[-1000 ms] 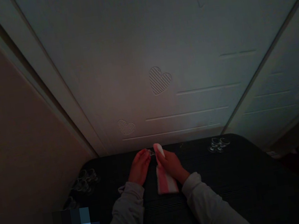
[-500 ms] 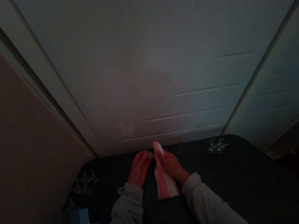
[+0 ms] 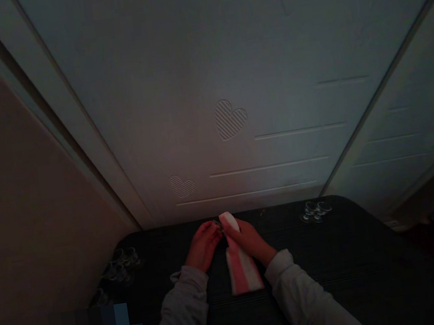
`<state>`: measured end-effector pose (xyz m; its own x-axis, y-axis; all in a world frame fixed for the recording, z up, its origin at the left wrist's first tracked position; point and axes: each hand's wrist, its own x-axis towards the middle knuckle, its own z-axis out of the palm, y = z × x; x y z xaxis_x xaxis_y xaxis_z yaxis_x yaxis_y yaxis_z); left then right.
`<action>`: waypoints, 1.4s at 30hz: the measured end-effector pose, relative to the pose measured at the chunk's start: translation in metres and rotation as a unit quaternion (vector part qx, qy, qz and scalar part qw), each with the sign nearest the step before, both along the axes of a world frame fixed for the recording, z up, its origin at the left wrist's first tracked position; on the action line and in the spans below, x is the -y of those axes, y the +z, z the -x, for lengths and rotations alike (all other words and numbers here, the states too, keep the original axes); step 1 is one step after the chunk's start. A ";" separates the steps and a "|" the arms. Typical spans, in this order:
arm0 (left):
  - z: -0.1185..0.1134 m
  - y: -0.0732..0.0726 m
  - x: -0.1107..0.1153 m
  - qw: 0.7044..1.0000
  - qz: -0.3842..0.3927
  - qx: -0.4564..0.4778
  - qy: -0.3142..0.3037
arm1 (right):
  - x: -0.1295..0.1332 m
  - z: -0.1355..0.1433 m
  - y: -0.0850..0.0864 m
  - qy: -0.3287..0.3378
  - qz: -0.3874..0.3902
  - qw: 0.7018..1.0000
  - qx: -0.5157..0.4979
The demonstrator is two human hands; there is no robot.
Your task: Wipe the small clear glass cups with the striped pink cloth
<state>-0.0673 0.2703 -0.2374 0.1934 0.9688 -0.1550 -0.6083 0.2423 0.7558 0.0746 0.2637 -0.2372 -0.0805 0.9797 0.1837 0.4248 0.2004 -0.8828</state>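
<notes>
Cloth, striped pink and white, now tilts nearer the left hand than half a second ago; less of the small clear glass shows between them, so I judge their contact closer. I find the left hand curled, fingertips pinching that glass; the right hand grips the cloth's upper part, thumb forward. Both wrists angle inward over the worktop. Stemmed glasses stand right of the right hand.
</notes>
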 end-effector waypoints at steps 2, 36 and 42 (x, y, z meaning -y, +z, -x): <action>0.000 0.001 0.000 1.000 -0.001 0.002 0.002 | -0.001 -0.001 -0.002 0.001 0.007 1.000 -0.008; -0.002 0.001 0.001 0.999 -0.024 -0.036 -0.001 | -0.008 -0.003 -0.012 0.007 0.001 1.000 -0.029; -0.002 0.001 0.001 0.999 -0.019 -0.039 -0.009 | -0.009 -0.003 -0.012 -0.006 -0.011 0.998 -0.060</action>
<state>-0.0653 0.2695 -0.2365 0.1991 0.9709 -0.1331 -0.5435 0.2224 0.8094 0.0772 0.2726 -0.2494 -0.0442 0.9761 0.2128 0.3189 0.2156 -0.9229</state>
